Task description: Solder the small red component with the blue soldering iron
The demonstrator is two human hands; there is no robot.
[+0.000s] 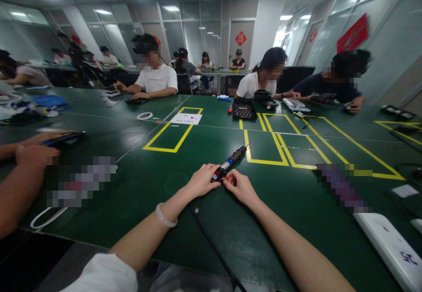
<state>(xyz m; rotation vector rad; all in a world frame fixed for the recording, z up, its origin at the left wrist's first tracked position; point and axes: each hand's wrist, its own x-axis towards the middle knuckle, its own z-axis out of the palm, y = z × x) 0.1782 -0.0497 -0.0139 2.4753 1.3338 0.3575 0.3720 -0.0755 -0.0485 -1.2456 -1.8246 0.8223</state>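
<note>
A slim black tool with a blue band and a red end, the electric screwdriver (231, 162), lies on the green table (204, 221), its tip pointing away to the right. My left hand (201, 180) is curled round its near end. My right hand (240, 185) pinches the red part at that same end, fingers closed. A pale bangle (165, 216) sits on my left wrist. A black cable (214, 248) runs from the hands back toward me.
Yellow tape rectangles (173, 135) mark the table. A black tray (244, 109) and a white paper (185, 118) lie beyond. A white power strip (392, 248) lies at right. Another person's arms (20, 169) rest at left; several people sit across.
</note>
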